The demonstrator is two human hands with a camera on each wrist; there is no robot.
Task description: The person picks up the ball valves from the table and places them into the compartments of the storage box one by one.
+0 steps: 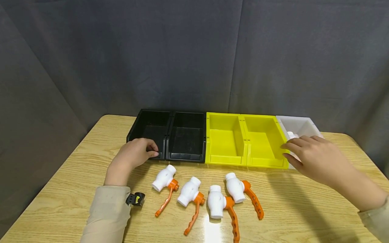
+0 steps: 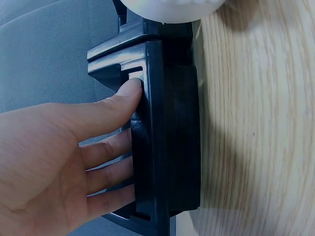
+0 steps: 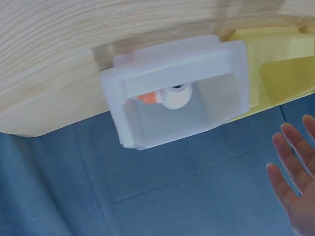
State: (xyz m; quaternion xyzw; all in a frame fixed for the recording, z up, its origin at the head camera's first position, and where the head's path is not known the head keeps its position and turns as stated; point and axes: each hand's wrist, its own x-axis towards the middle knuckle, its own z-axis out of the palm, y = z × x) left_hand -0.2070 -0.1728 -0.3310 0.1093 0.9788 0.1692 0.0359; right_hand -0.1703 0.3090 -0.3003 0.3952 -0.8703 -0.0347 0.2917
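Note:
My left hand [image 1: 135, 153] is at the front lip of the leftmost black bin [image 2: 179, 147]. In the left wrist view its thumb lies on the rim, while the fingers pass behind the front wall, their tips hidden. My right hand [image 1: 314, 158] hovers with parted fingers, holding nothing, near the white bin [image 3: 177, 64] and the adjoining yellow bin [image 1: 264, 141]. Inside the white bin sits a white ball valve [image 3: 176, 96] with an orange part showing. Several white ball valves [image 1: 189, 191] with orange handles lie on the table in front of the bins.
Between the outer bins stand a second black bin [image 1: 186, 141] and another yellow bin [image 1: 225, 141], all side by side in one row. A wooden table [image 1: 70, 189] carries everything. Grey cloth [image 1: 194, 54] hangs behind it. A small black device [image 1: 135, 199] is at my left cuff.

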